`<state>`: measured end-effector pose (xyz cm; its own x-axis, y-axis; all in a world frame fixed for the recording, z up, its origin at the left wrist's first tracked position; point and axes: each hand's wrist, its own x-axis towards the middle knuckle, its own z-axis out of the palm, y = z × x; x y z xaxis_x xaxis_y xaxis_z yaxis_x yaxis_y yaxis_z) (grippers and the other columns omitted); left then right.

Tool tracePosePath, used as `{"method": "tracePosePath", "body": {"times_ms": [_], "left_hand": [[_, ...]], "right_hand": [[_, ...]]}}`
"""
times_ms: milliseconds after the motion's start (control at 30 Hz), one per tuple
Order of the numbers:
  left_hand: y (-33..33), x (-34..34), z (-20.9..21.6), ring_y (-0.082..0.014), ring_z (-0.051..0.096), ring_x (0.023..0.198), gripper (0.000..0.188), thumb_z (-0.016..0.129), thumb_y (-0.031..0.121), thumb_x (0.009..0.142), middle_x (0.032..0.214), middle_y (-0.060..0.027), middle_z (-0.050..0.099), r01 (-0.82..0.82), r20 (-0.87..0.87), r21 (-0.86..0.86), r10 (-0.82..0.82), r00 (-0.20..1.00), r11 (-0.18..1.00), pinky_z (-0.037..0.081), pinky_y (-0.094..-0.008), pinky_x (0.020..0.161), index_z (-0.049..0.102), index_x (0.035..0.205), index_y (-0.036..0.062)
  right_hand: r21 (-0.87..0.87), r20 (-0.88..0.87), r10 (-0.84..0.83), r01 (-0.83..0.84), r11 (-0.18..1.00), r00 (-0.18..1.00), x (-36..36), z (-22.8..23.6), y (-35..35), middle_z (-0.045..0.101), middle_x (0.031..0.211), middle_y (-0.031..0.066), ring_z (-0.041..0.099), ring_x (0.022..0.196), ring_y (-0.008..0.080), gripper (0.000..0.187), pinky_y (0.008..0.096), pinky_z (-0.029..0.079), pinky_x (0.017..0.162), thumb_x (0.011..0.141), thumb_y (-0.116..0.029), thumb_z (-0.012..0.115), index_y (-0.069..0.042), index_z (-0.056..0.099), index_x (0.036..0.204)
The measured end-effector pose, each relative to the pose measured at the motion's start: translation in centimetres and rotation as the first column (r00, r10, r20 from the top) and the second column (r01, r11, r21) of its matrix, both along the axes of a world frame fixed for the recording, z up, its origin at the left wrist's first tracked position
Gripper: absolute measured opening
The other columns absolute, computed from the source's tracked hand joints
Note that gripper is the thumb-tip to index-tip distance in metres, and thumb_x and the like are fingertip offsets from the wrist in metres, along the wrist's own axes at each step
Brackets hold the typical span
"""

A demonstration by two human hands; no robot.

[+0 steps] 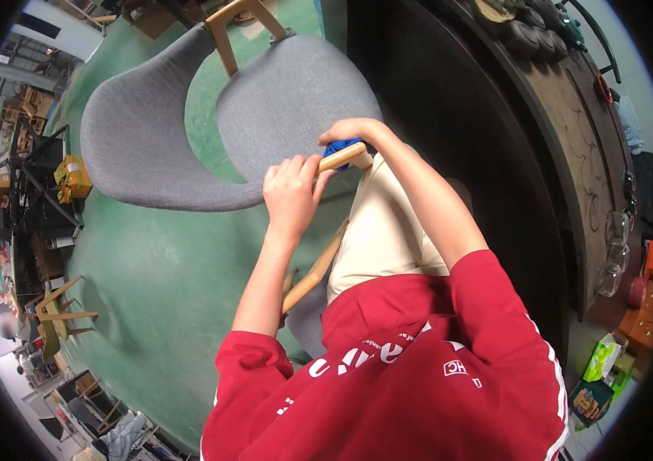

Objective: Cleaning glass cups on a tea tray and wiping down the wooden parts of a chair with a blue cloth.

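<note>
A grey upholstered chair (288, 96) with wooden arms stands in front of me, its curved backrest toward the left. My left hand (292, 188) is closed round the near wooden armrest (348, 156), where the arm meets the backrest. At the armrest's other end, my right hand (353, 132) grips a bunched blue cloth (335, 146). The cloth presses against the side of the wood, and the fingers are partly hidden behind it.
A long dark table (449, 115) runs along my right, with clear glasses (614, 253) on its far side. I sit on another chair with a wooden arm (315, 273). Leftward, a small wooden chair (54, 315) and a black rack (38, 165) stand on the green floor (165, 284).
</note>
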<state>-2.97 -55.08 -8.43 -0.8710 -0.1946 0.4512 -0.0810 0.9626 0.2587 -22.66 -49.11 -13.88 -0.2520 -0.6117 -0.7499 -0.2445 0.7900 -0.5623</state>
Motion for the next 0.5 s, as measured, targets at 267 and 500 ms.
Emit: {"method": "tracePosePath", "body": {"times_ms": [267,500], "left_hand": [[0.2,-0.1,-0.1,-0.0215,0.055,0.068,0.021,0.069,0.025,0.076,0.073,-0.0026,0.056,-0.001,-0.022,0.005,0.001,1.000,1.000,0.038,-0.0345,0.061,0.061,0.089,0.0104],[-0.2,0.3,-0.3,-0.0213,0.054,0.067,0.021,0.069,0.025,0.076,0.073,-0.0022,0.055,-0.039,-0.018,0.006,0.039,0.999,0.999,0.038,-0.0343,0.061,0.061,0.089,0.0101]], "right_hand": [[-0.077,-0.062,-0.165,0.160,0.984,0.984,-1.2,-5.0,2.1,0.066,0.094,0.0136,0.061,0.082,0.0228,0.045,0.0370,0.046,0.076,0.086,-0.041,0.051,0.000,0.066,0.098],[-0.505,0.385,-0.648,0.738,0.448,0.657,2.2,-2.0,4.9,0.066,0.075,0.0111,0.060,0.064,0.0136,0.036,0.0287,0.048,0.060,0.092,-0.028,0.047,0.002,0.065,0.086]]}}
